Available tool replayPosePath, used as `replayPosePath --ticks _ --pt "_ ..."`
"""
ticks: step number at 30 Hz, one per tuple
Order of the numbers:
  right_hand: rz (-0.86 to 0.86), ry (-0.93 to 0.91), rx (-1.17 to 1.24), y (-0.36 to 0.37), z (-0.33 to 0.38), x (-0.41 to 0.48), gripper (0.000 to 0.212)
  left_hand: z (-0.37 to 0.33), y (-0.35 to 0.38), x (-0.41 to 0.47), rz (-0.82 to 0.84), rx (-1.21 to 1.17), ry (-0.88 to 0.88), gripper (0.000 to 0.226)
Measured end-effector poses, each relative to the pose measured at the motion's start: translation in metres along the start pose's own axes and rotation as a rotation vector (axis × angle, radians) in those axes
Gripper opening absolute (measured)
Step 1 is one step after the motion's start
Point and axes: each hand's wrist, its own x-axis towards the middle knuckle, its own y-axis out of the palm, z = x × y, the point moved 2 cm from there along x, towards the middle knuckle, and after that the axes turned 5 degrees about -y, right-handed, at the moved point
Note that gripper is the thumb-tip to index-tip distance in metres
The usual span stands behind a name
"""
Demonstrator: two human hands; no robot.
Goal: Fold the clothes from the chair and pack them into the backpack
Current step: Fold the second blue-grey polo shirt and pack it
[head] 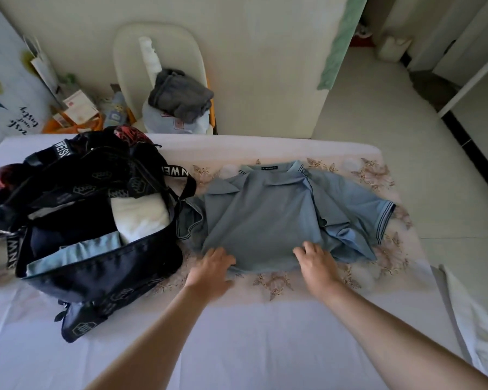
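Observation:
A light blue polo shirt (268,215) lies on the bed, collar away from me, partly folded, its right sleeve spread out to the right. My left hand (213,267) rests at the shirt's near left hem, fingers curled at the edge of the cloth. My right hand (314,261) lies on the near right hem with its fingertips on the fabric. To the left stands an open black backpack (102,266) holding white, dark and light blue folded clothes. Behind the bed a white chair (130,60) carries a grey garment (181,94) on top of a pale one.
The bed (237,347) has a pale sheet with a flowered patch under the shirt. Boxes and bags (76,111) crowd the floor at the back left. A white cloth (479,330) hangs off the bed's right edge. Tiled floor lies to the right.

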Motion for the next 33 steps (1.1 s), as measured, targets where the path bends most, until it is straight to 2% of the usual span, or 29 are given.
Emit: replayPosePath --ticks 2,5,8,12,15,17,19,21,24,26,30,33 --pt "0.04 -0.008 0.013 -0.004 -0.008 0.004 0.04 0.005 0.008 0.003 0.053 -0.037 -0.01 0.034" --pt "0.139 -0.026 0.199 -0.005 -0.018 0.003 0.038 0.016 0.004 0.003 0.104 -0.114 -0.052 0.038" --pt "0.247 -0.029 0.328 -0.01 -0.01 -0.011 0.031 0.022 -0.008 0.002 0.31 0.073 -0.051 0.038" --pt "0.44 -0.126 0.493 -0.016 0.023 -0.047 0.029 0.01 -0.018 -0.021 0.683 0.368 -0.028 0.035" --pt "0.43 -0.089 0.591 -0.014 0.037 -0.077 0.027 -0.003 -0.015 -0.038 0.86 0.386 -0.102 0.022" --pt "0.255 0.045 0.647 -0.014 0.032 -0.094 0.02 -0.018 -0.01 -0.036 0.782 0.325 -0.075 0.023" --pt "0.004 0.179 0.526 -0.016 0.016 -0.108 0.019 -0.041 -0.009 -0.029 0.536 0.262 0.027 0.025" --pt "-0.118 0.313 0.402 -0.019 -0.003 -0.123 0.031 -0.07 -0.007 -0.026 0.353 0.116 0.082 0.029" --pt "0.004 0.465 0.267 -0.012 -0.029 -0.139 0.057 -0.112 -0.001 -0.027 0.269 -0.057 0.158 0.032" --pt "0.073 0.483 0.237 -0.004 -0.04 -0.143 0.062 -0.134 0.006 -0.026 0.293 -0.147 0.175 0.038" --pt "0.023 0.496 0.303 -0.001 -0.057 -0.141 0.017 -0.171 0.015 -0.018 0.317 -0.162 0.241 0.051" --pt "0.042 0.756 0.458 0.005 -0.083 -0.152 0.018 -0.187 0.022 -0.004 0.288 -0.117 0.239 0.056"
